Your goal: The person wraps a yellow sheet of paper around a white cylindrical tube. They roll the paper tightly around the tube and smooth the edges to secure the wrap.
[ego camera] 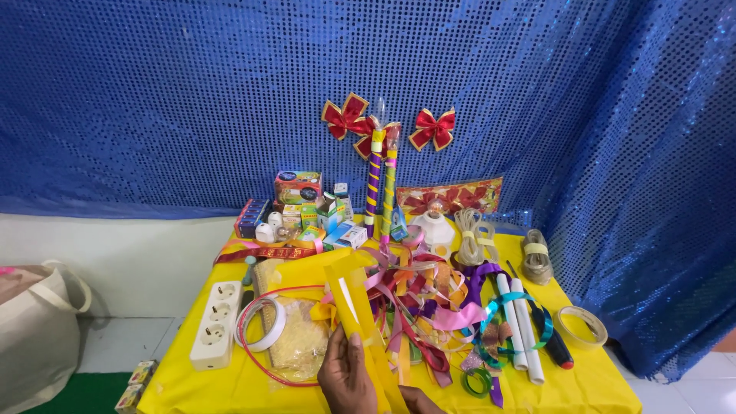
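Note:
My left hand (pixel 345 376) is at the bottom centre, its fingers closed on a long yellow paper strip (pixel 354 303) that rises, folded over, above the yellow table (pixel 192 387). Only a small part of my right hand (pixel 420 400) shows at the bottom edge, just right of the strip's lower end; its grip is hidden. A tangled pile of coloured ribbons (pixel 425 299) lies just right of the strip. Left of it lie a white tape roll (pixel 264 322) and a yellow mesh sheet (pixel 299 341).
A white power strip (pixel 216 322) lies at the table's left. White sticks (pixel 521 326), a black-and-red cutter (pixel 556 346) and a tape roll (pixel 581 326) lie right. Small boxes (pixel 299 188), two wrapped sticks (pixel 382 180) and twine bundles (pixel 535 257) stand back. Red bows (pixel 433 129) hang on the blue sequin backdrop. A cloth bag (pixel 34 330) sits left.

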